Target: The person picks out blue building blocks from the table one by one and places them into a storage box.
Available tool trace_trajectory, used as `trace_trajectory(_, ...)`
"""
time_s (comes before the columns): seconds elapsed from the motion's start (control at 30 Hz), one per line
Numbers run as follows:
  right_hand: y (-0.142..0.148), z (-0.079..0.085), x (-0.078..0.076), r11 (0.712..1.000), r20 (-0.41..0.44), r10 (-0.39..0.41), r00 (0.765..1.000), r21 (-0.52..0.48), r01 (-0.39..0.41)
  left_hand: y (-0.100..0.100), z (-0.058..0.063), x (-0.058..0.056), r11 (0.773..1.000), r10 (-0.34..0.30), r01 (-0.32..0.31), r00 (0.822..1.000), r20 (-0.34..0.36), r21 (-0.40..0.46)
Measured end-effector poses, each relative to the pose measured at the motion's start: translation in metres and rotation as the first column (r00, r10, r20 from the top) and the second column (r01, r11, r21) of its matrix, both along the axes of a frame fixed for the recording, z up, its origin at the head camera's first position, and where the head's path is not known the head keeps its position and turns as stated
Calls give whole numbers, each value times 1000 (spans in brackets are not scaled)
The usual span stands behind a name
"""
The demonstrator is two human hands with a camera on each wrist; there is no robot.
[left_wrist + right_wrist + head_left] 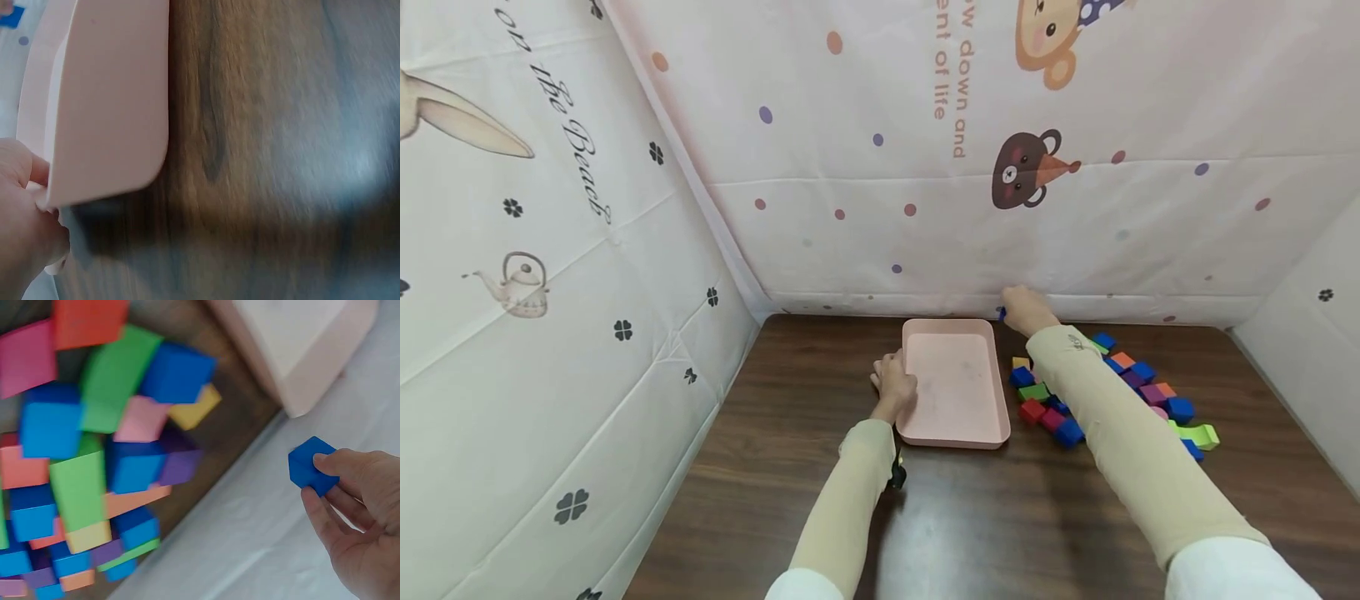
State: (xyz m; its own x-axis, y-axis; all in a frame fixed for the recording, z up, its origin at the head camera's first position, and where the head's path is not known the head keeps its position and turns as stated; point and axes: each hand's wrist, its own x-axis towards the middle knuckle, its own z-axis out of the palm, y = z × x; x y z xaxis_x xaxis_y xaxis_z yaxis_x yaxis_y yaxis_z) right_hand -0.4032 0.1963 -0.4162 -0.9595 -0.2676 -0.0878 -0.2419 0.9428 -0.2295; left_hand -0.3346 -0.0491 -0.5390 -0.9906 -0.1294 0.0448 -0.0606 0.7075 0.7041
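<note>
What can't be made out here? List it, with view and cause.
Head view: part of the toy block pile, hidden by the right sleeve.
Head view: most of the held blue block, hidden by the right hand.
Head view: the start of the brown lettering, cut off by the top edge.
Right wrist view: much of the pink tray, cut off by the top edge.

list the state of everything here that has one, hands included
Pink tray, open side up, gripped at its left edge
Left hand, holding the tray's rim
Right hand, pinching a block
Blue block, held in the right hand, apart from the other blocks
Other blocks, loosely clustered right of the tray
Printed cloth, creased
</note>
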Motion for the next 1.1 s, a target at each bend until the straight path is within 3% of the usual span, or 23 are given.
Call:
trace_trajectory(0.1,-24,6,-6,999,-8,47,999,-9,-47,-7,0,1,999,21,-22,1000,-16,-42)
trace_trajectory(0.27,-61,0,-13,989,-50,144,988,-22,-146,-10,-3,2,986,23,-30,999,-47,-165)
trace_trajectory(0.4,-87,-13,-14,987,-32,154,987,-46,-156,-8,-4,1,943,17,-39,997,-71,-332)
trace_trajectory(0.53,-111,-34,-15,984,-24,175,984,-20,-175,-4,-7,1,909,43,-75,995,-87,-410)
trace_trajectory(0.73,-136,-59,-9,970,20,242,970,-26,-242,1,-7,5,913,78,-114,991,-107,-392)
trace_trajectory(0.93,-141,-68,-1,970,-61,240,969,-24,-241,8,-4,10,917,70,-125,985,-155,-380)
trace_trajectory(1.1,-139,-82,6,970,-67,237,969,-45,-240,11,-11,21,914,67,-113,989,-130,-389)
